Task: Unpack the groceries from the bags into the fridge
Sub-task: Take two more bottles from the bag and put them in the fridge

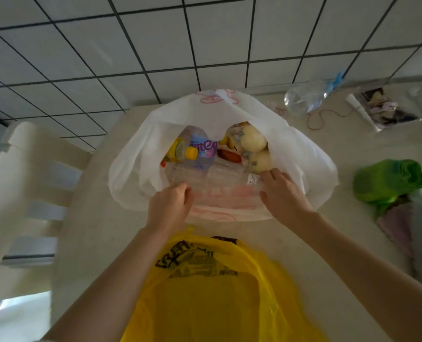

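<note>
Both hands, left hand [170,201] and right hand [282,193], grip clear tray [214,178] inside white bag [130,169] | yellow bag [217,292] just nearer than white bag | 2 pale fruits [254,141] beyond tray | yellow-capped bottle [180,151] in white bag

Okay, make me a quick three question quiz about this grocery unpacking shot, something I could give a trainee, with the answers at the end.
1. True or false: both hands grip the near rim of the white plastic bag.
2. Which bag lies closest to the person? A) white bag B) yellow plastic bag C) green bag
3. What colour is the cap on the bottle beside the water bottle?

Key
1. True: the left hand and right hand hold it open.
2. B
3. Yellow
</note>
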